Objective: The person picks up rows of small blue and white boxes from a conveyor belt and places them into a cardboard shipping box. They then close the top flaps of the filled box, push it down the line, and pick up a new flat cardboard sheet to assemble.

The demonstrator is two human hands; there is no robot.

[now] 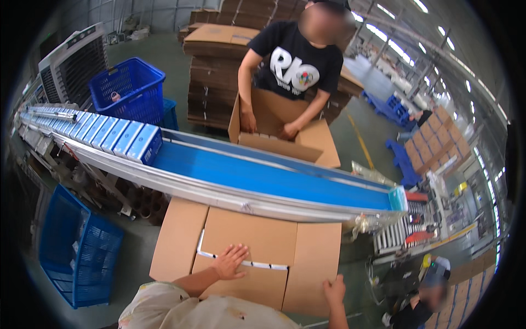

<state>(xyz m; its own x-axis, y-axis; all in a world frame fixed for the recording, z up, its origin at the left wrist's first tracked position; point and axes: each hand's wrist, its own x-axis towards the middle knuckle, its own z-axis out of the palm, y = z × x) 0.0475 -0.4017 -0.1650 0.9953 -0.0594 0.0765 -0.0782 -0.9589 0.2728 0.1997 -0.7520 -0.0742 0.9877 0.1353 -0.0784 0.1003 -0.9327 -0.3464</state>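
The left hand (230, 261) is laid flat on the carton (246, 257), fingers spread wide, palm pressed on the near flap just at the white seam strip (241, 262); nothing is gripped. The right hand (334, 289) is set on the carton's right near corner, fingers curled over the flap edge; how far it is closed cannot be told. The carton is seen directly below both hands, flaps folded nearly shut, side flaps spread left and right. Just beyond the carton, the blue conveyor (263, 178) is run across the view. Blue-and-white boxes (109, 134) are lined up on the conveyor's left end. Behind the conveyor, an open carton (285, 129) is reached into by another person (296, 60). Blue crates (129, 88) are seen left of the conveyor, far side, and another (76, 252) on its near side.
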